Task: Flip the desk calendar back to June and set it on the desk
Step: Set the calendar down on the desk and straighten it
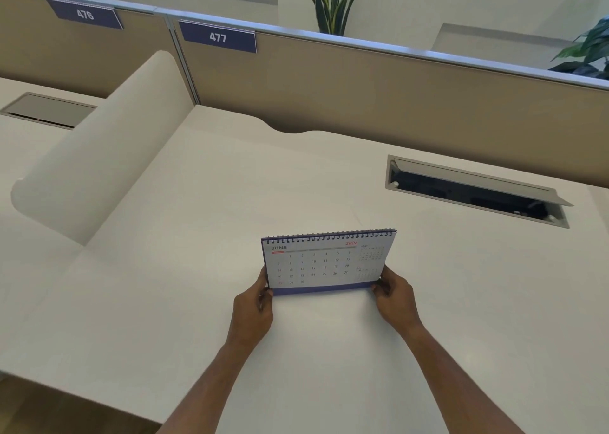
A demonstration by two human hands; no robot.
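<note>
as calendar [324, 264] shows june, both grips low

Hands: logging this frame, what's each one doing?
Left hand: closed on the desk calendar, lower left corner.
Right hand: closed on its lower right corner.

And there's the desk calendar [324, 264], lower centre of the frame, standing upright and open on the June 2026 page. White page, grey date grid, red year figure, two small month grids down its right side. Black spiral binding runs along the top edge, a purple band along the bottom. It tilts slightly, right end higher, its base at the white surface [329, 176].
</note>
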